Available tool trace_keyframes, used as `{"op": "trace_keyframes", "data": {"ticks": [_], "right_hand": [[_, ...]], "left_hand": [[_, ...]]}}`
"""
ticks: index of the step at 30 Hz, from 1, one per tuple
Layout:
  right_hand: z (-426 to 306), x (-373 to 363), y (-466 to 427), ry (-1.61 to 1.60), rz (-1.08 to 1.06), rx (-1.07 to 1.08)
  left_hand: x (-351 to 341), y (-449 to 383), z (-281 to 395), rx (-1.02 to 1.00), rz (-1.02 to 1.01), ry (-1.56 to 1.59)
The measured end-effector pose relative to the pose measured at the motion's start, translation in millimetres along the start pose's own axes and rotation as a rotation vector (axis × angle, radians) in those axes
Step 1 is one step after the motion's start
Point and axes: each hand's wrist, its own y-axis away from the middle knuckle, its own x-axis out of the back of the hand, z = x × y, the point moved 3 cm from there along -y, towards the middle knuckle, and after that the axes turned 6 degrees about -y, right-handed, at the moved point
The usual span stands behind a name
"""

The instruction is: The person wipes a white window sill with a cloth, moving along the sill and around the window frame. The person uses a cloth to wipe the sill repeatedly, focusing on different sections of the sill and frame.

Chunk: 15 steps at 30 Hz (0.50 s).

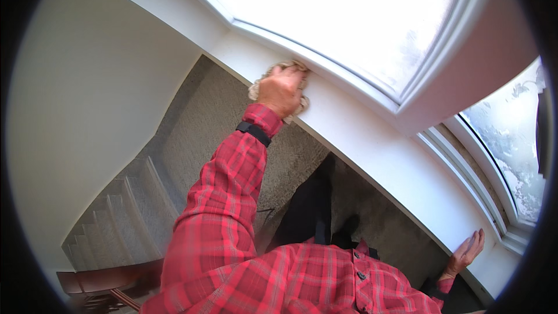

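Observation:
My left hand (282,90) presses a crumpled beige cloth (258,89) onto the white windowsill (370,150), close to the window frame. The cloth bunches out around the fingers and hangs slightly over the sill's front edge. Farther along, at the lower right, my right hand (467,251) rests on the sill near its front edge, holding nothing, its fingers extended. Beyond the sill is a large bright window pane (340,22). A second window (508,139) at the right has patchy, whitish glass.
A carpeted staircase (126,213) descends at the lower left, beside a plain wall (87,96). A reddish-brown wooden railing (109,272) stands at the bottom left. Grey carpet (209,104) lies below the sill. A thick white post (471,61) juts between the two windows.

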Motion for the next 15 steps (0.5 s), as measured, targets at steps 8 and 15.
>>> {"op": "trace_keyframes", "data": {"ticks": [8, 15], "right_hand": [[40.4, -9.5, 18.3, -0.050, 0.064, -0.038], [102.9, -29.8, 54.7, -0.047, 0.066, -0.051]], "left_hand": [[-2.7, 6.3, -41.5, 0.016, 0.051, -0.069], [-0.7, 5.4, -69.2, 0.177, 0.087, -0.191]]}}
